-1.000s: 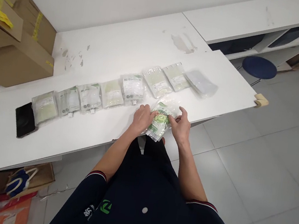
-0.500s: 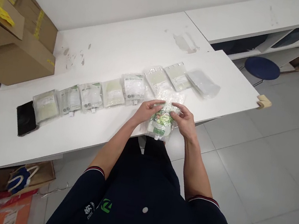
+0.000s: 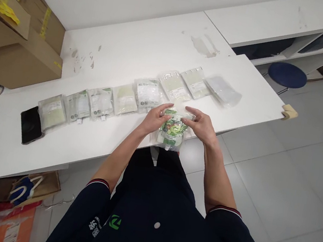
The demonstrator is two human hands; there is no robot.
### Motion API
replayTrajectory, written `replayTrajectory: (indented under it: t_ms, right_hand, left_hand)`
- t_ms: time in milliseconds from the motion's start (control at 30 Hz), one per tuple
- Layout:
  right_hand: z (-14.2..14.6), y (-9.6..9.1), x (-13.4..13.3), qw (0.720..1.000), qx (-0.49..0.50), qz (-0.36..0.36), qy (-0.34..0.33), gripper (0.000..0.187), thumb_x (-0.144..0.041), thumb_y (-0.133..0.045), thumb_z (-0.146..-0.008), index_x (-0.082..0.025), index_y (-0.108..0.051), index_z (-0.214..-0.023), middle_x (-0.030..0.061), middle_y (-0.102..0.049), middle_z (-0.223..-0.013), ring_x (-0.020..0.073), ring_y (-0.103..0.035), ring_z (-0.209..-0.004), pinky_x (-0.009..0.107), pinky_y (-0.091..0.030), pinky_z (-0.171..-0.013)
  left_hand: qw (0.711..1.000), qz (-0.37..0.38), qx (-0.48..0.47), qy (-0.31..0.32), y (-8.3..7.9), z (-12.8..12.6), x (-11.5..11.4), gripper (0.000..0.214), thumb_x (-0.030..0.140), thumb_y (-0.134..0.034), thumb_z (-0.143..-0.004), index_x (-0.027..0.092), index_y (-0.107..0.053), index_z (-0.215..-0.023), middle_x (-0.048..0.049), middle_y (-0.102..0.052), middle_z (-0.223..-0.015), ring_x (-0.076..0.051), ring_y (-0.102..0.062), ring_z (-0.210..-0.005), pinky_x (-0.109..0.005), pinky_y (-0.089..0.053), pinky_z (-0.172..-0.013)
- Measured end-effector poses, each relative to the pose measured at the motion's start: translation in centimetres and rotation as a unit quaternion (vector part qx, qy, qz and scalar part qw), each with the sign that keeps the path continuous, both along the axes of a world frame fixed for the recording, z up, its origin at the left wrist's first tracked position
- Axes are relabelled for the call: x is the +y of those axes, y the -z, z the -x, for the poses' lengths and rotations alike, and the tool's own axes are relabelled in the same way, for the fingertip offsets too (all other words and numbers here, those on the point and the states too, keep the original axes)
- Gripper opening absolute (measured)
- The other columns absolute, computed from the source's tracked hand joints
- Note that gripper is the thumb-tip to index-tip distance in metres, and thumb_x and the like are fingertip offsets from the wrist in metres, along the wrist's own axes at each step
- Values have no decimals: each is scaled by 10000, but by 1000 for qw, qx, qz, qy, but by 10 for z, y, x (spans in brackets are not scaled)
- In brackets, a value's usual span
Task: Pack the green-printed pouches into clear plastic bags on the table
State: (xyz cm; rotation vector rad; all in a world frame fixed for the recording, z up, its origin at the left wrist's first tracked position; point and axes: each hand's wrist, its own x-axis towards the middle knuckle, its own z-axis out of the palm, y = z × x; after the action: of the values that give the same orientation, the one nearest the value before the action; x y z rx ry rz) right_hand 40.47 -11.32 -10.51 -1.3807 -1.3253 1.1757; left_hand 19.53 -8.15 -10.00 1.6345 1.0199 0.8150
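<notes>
At the table's front edge is a spouted pouch (image 3: 172, 130) with a green vegetable picture, inside a clear plastic bag. Its white spout points toward my body. My left hand (image 3: 156, 119) grips the upper left of the bagged pouch, thumb on the front and index finger stretched along the top. On the upper right, my right hand (image 3: 202, 126) holds it in much the same way; the fingers behind are partly hidden. Just beyond lie a bagged pouch with a printed label (image 3: 174, 85) and another labelled pouch (image 3: 196, 82). A stack of clear plastic bags (image 3: 224, 91) lies right of them.
Several bagged pouches (image 3: 102, 103) lie in a row along the white table (image 3: 122, 58). A black phone (image 3: 31, 125) rests at the left end. Cardboard boxes (image 3: 34, 57) stand at the back left. A blue stool (image 3: 287, 75) is beyond the right corner.
The top of the plastic bag, raised above the pouch before, now sits lower between my hands. Both hands have shifted slightly upward on it. The camera view has moved a little.
</notes>
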Motion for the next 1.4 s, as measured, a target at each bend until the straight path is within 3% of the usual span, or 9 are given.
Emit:
replayTrajectory:
  t_ms: [200, 467, 600, 700, 833, 933, 1067, 1233, 1400]
  right_hand:
    - [-3, -6, -1, 987, -149, -64, 7, 292, -465, -748, -688, -191, -653, -723, 87, -627, -971, 263, -596, -938, 387, -505, -758]
    - [9, -7, -14, 995, 51, 6, -82, 368, -496, -696, -767, -226, -649, -1014, 18, -683, -889, 192, -623, -756, 324, -503, -676]
    - [24, -1, -10, 993, 61, 18, -99, 371, -542, -666, -769, -192, -718, -883, 23, -696, -829, 210, -636, -773, 330, -504, -709]
    - [38, 9, 0, 998, 64, -29, 3, 421, -592, -656, -746, -188, -704, -856, 28, -689, -823, 215, -632, -812, 328, -513, -735]
    - [53, 20, 18, 982, 115, -31, 147, 555, -729, -514, -775, -233, -625, -998, 28, -671, -875, 196, -629, -809, 309, -537, -673]
    - [56, 24, 25, 985, 143, -7, 101, 642, -797, -412, -786, -265, -574, -1107, 45, -671, -944, 193, -636, -815, 323, -558, -659]
    - [49, 23, 33, 990, 139, 32, 4, 679, -800, -441, -772, -275, -582, -1178, 76, -685, -962, 223, -649, -857, 386, -579, -720]
    - [51, -11, 76, 992, 118, -32, 10, 644, -659, -637, -735, -250, -592, -1230, 74, -674, -1058, 268, -631, -1026, 463, -556, -842]
    - [93, -91, 139, 976, 39, -211, -17, 470, -577, -489, -867, -228, -646, -1139, 2, -627, -1152, 257, -511, -1256, 472, -420, -1031]
  left_hand:
    - [996, 11, 82, -41, -9, -2, -7, 199, 346, -617, -839, 186, -664, -949, -27, -707, -869, -179, -667, -765, -273, -513, -663]
    - [998, 55, 9, -7, -9, 5, -6, 192, 354, -639, -817, 184, -553, -841, 11, -588, -749, -123, -592, -625, -234, -467, -556]
    - [996, 77, 30, 20, -10, 7, -5, 203, 394, -572, -877, 200, -513, -869, 35, -537, -646, -118, -559, -547, -241, -461, -545]
    - [988, -38, 134, -64, -28, 10, -8, 287, 487, -505, -919, 213, -546, -996, -20, -616, -787, -176, -628, -729, -297, -496, -669]
    - [912, -254, 220, -236, -53, 25, -18, 458, 584, -513, -890, 220, -553, -1165, -116, -597, -1209, -280, -510, -1192, -388, -439, -937]
    - [897, -292, 226, -244, -40, 44, -26, 430, 553, -524, -896, 227, -582, -1171, -116, -586, -1243, -277, -475, -1232, -402, -395, -1002]
    - [909, -260, 244, -215, 5, 59, -27, 364, 461, -462, -950, 209, -604, -1171, -116, -623, -1153, -251, -541, -1127, -411, -415, -987]
    - [919, -257, 240, -181, 18, 53, -17, 323, 407, -458, -957, 217, -632, -1151, -111, -628, -1139, -245, -542, -1119, -421, -402, -1010]
    - [927, -264, 170, -206, -3, 61, 4, 309, 414, -497, -940, 211, -653, -1112, -97, -644, -1091, -224, -573, -1055, -385, -449, -945]
